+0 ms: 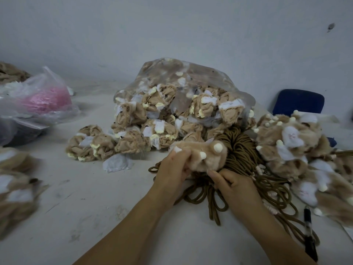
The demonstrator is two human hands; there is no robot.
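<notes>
I see both hands gripping one tan plush piece (202,155) over the brown cords (238,169): my left hand (172,169) pinches its left end, my right hand (233,186) pinches its near edge, just in front of the clear bag (183,77).

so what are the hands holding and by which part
A tan plush piece with white nubs. The left hand grips its left end; the right hand pinches its lower right edge, over the brown cords.

Two hands (172,169) (236,186), one held plush skin (202,155), two plastic bags (200,71) (48,83), one pen (308,228)
</notes>
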